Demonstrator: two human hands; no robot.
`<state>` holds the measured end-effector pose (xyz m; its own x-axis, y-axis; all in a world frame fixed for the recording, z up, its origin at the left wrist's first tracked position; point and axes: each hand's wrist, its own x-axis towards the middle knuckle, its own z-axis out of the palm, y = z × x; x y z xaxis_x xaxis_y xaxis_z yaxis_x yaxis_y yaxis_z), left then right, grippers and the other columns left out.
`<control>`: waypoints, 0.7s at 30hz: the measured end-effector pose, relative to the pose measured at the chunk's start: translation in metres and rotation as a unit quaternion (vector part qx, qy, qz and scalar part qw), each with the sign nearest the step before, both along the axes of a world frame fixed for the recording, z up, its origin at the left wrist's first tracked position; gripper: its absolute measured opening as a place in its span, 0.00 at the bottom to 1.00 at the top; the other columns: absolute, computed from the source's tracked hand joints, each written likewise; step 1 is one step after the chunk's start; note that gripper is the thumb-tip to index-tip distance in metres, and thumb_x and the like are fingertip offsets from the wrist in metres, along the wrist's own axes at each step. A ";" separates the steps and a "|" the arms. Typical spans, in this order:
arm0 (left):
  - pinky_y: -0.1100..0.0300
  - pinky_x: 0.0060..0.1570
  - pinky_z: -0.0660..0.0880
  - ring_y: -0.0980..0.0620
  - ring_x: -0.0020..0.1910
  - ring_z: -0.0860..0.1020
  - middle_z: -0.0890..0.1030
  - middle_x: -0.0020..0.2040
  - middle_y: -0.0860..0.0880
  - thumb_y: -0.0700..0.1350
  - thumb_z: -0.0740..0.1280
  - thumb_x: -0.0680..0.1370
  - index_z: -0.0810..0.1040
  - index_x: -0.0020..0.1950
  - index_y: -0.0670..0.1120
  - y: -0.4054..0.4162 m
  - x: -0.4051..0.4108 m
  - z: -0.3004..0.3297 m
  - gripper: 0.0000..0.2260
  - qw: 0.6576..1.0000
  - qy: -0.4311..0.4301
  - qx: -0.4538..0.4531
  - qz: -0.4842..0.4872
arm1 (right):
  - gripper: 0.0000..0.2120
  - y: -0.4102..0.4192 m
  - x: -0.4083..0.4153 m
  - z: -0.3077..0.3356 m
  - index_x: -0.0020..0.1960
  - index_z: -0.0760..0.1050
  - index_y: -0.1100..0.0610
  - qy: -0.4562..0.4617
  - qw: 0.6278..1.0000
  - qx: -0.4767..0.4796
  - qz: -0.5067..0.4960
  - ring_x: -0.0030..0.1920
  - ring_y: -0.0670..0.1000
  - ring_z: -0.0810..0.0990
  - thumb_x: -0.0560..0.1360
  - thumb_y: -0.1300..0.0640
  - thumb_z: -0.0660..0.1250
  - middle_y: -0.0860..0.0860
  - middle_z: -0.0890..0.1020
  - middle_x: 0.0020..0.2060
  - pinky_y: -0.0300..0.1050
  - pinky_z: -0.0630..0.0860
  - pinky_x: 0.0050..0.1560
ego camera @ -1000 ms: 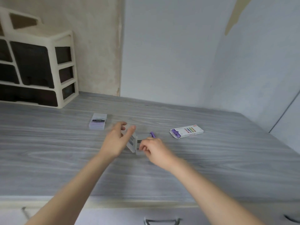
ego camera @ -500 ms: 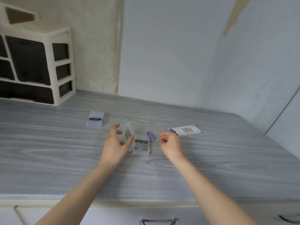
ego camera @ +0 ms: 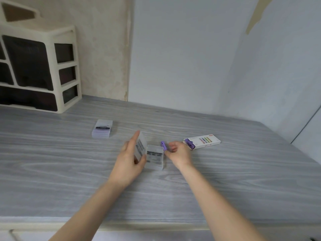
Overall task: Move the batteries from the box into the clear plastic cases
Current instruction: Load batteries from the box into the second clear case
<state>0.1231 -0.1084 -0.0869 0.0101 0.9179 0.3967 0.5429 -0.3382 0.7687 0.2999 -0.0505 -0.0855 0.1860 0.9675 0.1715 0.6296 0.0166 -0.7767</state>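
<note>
Grey wood-grain desk (ego camera: 243, 180) set against pale walls. The left hand (ego camera: 129, 162) holds up the raised lid (ego camera: 141, 146) of an open clear plastic case (ego camera: 155, 157): thumb on the lid's near edge, fingers behind it, index finger extended up along the lid's far side. The case base lies flat on the desk just right of that hand, with a dark label band showing through it. The right hand (ego camera: 178, 153) sits just right of the case, fingers curled, pinching a purple battery (ego camera: 163, 145) at its near end, close to the case's far right corner; whether the battery touches the desk cannot be told. Behind the right hand lies a white battery box (ego camera: 204, 141), coloured stripes printed on top, its left end open with a purple battery end (ego camera: 188, 141) showing in the mouth. A second clear plastic case (ego camera: 102, 128), closed, lies flat well apart at centre left. A cream drawer organiser (ego camera: 52, 70) with dark drawers stands at the far left corner.
</note>
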 end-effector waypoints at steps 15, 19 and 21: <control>0.69 0.54 0.64 0.49 0.62 0.72 0.71 0.66 0.46 0.42 0.70 0.72 0.66 0.70 0.45 0.004 0.000 -0.004 0.27 0.999 0.009 -0.012 0.052 | 0.08 0.008 0.000 -0.011 0.47 0.81 0.59 -0.044 0.998 0.050 -0.017 0.38 0.49 0.74 0.70 0.65 0.66 0.52 0.80 0.38 0.40 0.72 0.43; 0.69 0.54 0.64 0.49 0.62 0.73 0.71 0.66 0.46 0.42 0.70 0.72 0.66 0.70 0.46 0.001 0.000 -0.002 0.27 0.999 0.006 -0.010 0.050 | 0.09 0.008 0.002 -0.014 0.48 0.81 0.61 -0.041 0.997 0.065 -0.030 0.39 0.51 0.77 0.72 0.67 0.64 0.57 0.85 0.44 0.40 0.72 0.43; 0.69 0.55 0.65 0.50 0.62 0.73 0.71 0.66 0.47 0.42 0.70 0.72 0.66 0.70 0.46 0.000 0.000 -0.002 0.27 0.999 0.009 -0.008 0.046 | 0.09 0.008 0.004 -0.014 0.49 0.81 0.62 0.011 0.995 0.083 -0.046 0.43 0.53 0.79 0.73 0.67 0.64 0.58 0.84 0.45 0.42 0.74 0.47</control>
